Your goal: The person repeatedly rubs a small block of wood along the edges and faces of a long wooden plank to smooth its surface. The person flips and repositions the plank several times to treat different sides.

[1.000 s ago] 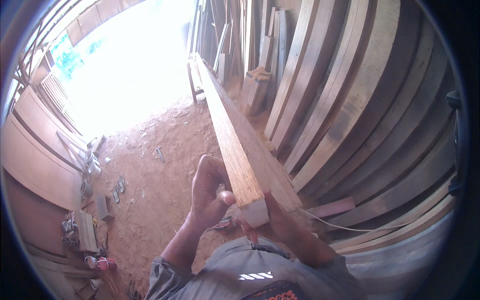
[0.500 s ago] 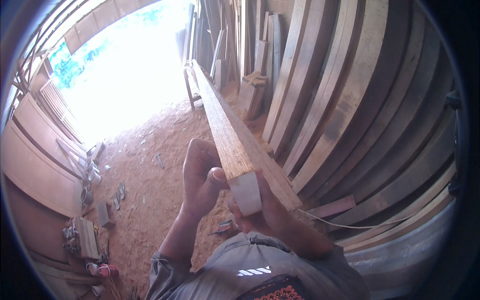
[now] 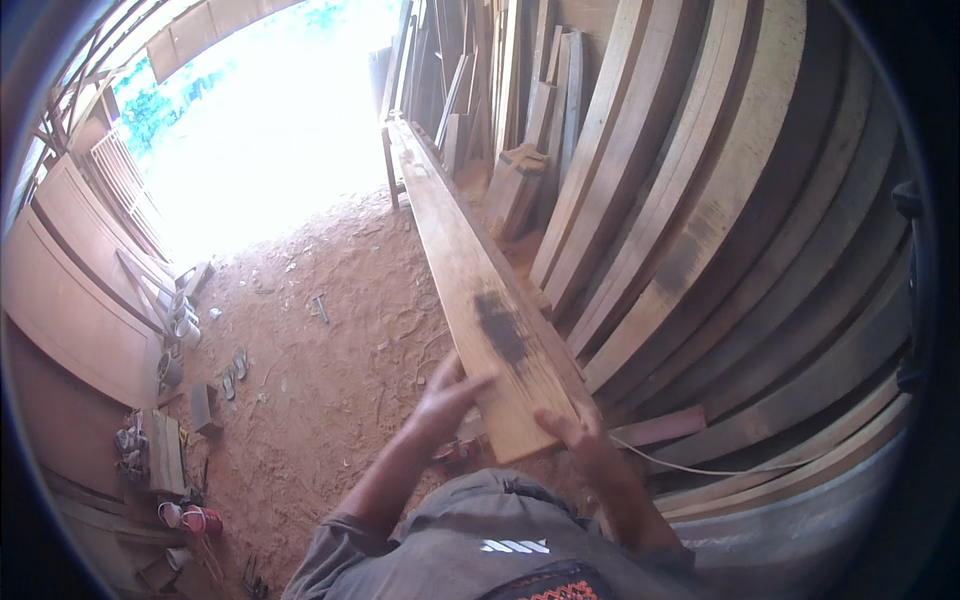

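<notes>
A long wooden plank point(image 3: 455, 250) stretches from my waist toward the bright opening, its broad pale face up. A dark blackish patch point(image 3: 502, 325) marks its nearer part. My left hand point(image 3: 447, 393) grips the left edge near the close end, thumb on top and the other fingers mostly hidden. At the right edge, my right hand point(image 3: 578, 432) holds the same end, its thumb over the top face. Under the plank's far end stands a wooden support point(image 3: 392, 178). Another board runs along its right side, largely covered.
Tall boards point(image 3: 690, 215) lean along the right wall, with a cord point(image 3: 690, 464) near their feet. A hammer point(image 3: 321, 309) and sandals point(image 3: 234, 374) lie on the dirt floor. Wooden panels point(image 3: 85, 300) and buckets point(image 3: 187, 328) line the left side.
The plank has turned from its narrow edge to its broad face, and its near end has dropped. Both hands have shifted to its two side edges, the right one further right.
</notes>
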Tool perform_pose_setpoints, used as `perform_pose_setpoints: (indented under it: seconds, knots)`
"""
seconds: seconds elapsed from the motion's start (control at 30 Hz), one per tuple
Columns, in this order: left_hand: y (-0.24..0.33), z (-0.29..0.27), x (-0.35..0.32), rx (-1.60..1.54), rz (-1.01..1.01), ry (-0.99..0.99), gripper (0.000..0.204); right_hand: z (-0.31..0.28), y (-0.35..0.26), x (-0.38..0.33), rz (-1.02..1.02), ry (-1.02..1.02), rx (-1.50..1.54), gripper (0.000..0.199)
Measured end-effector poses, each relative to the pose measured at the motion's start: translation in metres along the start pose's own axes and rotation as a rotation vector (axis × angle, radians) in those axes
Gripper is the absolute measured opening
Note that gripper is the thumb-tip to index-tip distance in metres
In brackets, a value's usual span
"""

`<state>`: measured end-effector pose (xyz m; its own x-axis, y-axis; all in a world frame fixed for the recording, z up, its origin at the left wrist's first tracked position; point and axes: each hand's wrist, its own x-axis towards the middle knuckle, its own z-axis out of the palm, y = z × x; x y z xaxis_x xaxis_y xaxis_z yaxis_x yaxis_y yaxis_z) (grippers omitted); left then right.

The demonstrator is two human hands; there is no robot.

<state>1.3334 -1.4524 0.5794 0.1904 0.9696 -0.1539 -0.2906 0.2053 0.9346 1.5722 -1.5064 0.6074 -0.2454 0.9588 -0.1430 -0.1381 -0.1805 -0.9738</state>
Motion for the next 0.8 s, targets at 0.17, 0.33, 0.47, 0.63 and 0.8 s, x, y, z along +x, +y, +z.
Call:
perform_pose_setpoints:
  seconds: [0.17, 0.33, 0.47, 0.63, 0.8]
  knots:
    - [-0.034, 0.025, -0.012, -0.083, -0.098, -0.078, 0.081, -0.016, 0.009, -0.03, 0.2, 0.111, -0.085, 0.074]
    - [0.019, 0.022, -0.014, -0.116, -0.002, -0.071, 0.077, -0.013, -0.016, -0.024, -0.27, -0.001, -0.147, 0.084]
    - [0.075, 0.001, -0.017, -0.52, 0.281, -0.188, 0.074, 0.008, -0.069, 0.006, -0.568, -0.18, 0.039, 0.093]
    - [0.118, -0.005, -0.008, -0.734, 0.492, -0.393, 0.07, 0.046, -0.128, 0.039, -0.776, -0.241, 0.179, 0.09]
    - [0.128, -0.002, 0.002, -0.796, 0.555, -0.575, 0.065, 0.056, -0.146, 0.047, -0.87, -0.26, 0.158, 0.083]
